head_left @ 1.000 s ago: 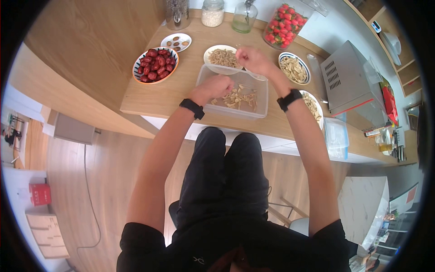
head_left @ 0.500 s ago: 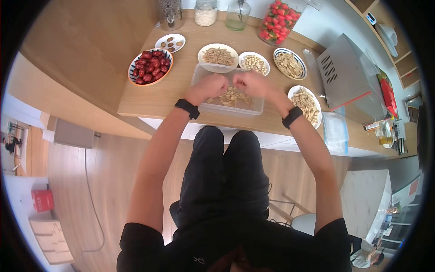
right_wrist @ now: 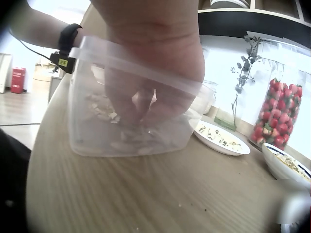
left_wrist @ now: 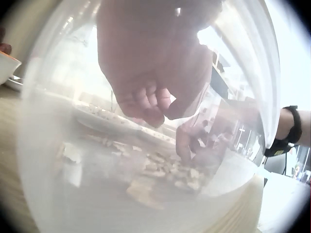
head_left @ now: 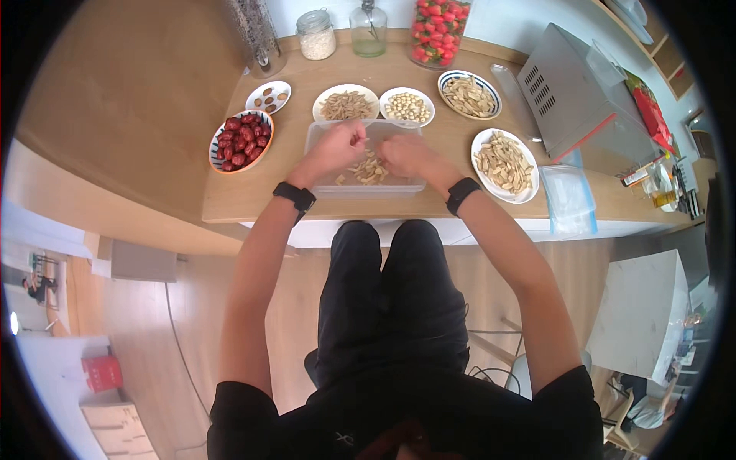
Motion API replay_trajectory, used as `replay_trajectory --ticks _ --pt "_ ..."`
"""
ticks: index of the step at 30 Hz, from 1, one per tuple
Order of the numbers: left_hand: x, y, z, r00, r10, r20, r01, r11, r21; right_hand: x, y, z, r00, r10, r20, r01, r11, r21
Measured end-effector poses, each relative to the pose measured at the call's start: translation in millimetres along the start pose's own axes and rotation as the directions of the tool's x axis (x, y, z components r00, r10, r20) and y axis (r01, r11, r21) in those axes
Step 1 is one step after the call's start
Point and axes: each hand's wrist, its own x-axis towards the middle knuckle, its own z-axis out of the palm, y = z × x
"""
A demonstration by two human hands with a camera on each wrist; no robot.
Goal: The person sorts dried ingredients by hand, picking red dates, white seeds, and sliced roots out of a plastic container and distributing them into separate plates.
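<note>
A clear plastic container [head_left: 399, 186] stands near the counter's front edge, with pale dried slices [head_left: 369, 170] on its bottom. My left hand [head_left: 340, 147] is over its left side, fingers curled in; in the left wrist view the curled fingertips [left_wrist: 154, 118] hang above the slices with nothing visible in them. Into the container's right side reaches my right hand [head_left: 410, 156], fingers bent down close to the slices. The right wrist view shows that hand [right_wrist: 155, 82] partly behind the cloudy wall; I cannot tell whether its fingers hold a slice.
Behind the container are a plate [head_left: 373, 97] of thin strips and a plate [head_left: 430, 113] of small pale seeds. Right of it stand a striped bowl [head_left: 497, 103] and a plate [head_left: 498, 193] of dried slices. Red dates [head_left: 244, 142] fill a bowl at left; strawberries [head_left: 438, 34] stand behind.
My right hand has come from above the seed plate down into the container. My left hand stays over the container's left side. The head view has shifted.
</note>
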Motion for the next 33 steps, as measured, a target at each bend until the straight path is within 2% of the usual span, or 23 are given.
replay_trajectory --ticks 2,3,5,8,11,13,16,19,21,22,24,25,27,28,30,31,33 --pt "1 8 -14 0.997 -0.065 -0.030 0.062 0.994 -0.089 1 -1 0 0.999 0.015 0.035 -0.015 1.000 -0.018" --pt "4 8 -20 0.998 -0.062 -0.021 0.060 0.995 -0.083 0 -2 -1 0.999 0.022 0.029 -0.022 1.000 -0.012" --pt "17 2 -41 0.997 0.043 -0.058 -0.045 0.998 -0.040 -1 -4 -2 0.999 0.028 0.043 -0.026 0.999 -0.035" --pt "35 -2 -71 0.997 -0.010 -0.080 0.008 1.000 -0.016 0 -6 -4 0.998 0.025 0.055 -0.022 0.998 -0.055" --pt "60 -27 -89 0.994 -0.036 -0.099 0.040 0.999 0.035 1 -4 -2 0.999 0.002 0.050 0.003 0.995 -0.098" --pt "77 -54 -91 0.994 -0.053 -0.097 0.057 0.998 0.035 1 -6 -4 0.998 0.006 0.056 0.001 0.993 -0.116" --pt "83 -61 -87 0.987 -0.048 -0.155 0.062 0.994 0.088 0 -5 0 0.999 0.005 0.038 0.000 0.992 -0.125" --pt "73 -42 -75 0.973 -0.064 -0.220 0.082 0.994 0.073 0 -4 4 1.000 0.003 0.000 -0.003 0.993 -0.118" --pt "54 -25 -65 0.990 0.020 -0.139 -0.005 0.994 0.106 0 -3 5 1.000 0.005 -0.008 -0.006 0.994 -0.114" --pt "43 -16 -60 0.991 0.018 -0.132 -0.004 0.994 0.110 1 -2 5 1.000 0.013 0.011 -0.012 0.996 -0.089" --pt "20 -8 -49 0.985 0.082 0.151 -0.088 0.996 0.034 1 -4 4 0.999 0.021 0.031 -0.020 0.998 -0.058" --pt "11 -9 -45 0.984 0.081 0.156 -0.088 0.996 0.034 1 -5 2 0.999 0.033 0.036 -0.031 0.997 -0.065" --pt "-7 -21 -37 0.935 0.107 0.338 -0.199 0.947 0.251 -1 -5 2 0.998 0.047 0.044 -0.044 0.997 -0.069" --pt "-14 -20 -33 0.935 0.107 0.339 -0.199 0.947 0.250 -1 -5 3 0.998 0.042 0.044 -0.039 0.997 -0.064" --pt "-23 2 -28 0.918 -0.099 0.383 -0.116 0.858 0.500 0 -8 -3 0.999 0.033 0.040 -0.030 0.997 -0.064" --pt "-24 10 -26 0.920 -0.097 0.380 -0.117 0.858 0.500 -2 -10 -9 0.996 0.048 0.075 -0.043 0.997 -0.068" --pt "-25 13 -18 0.948 0.036 0.316 -0.165 0.904 0.395 -2 -9 -7 0.991 0.063 0.115 -0.055 0.996 -0.071"
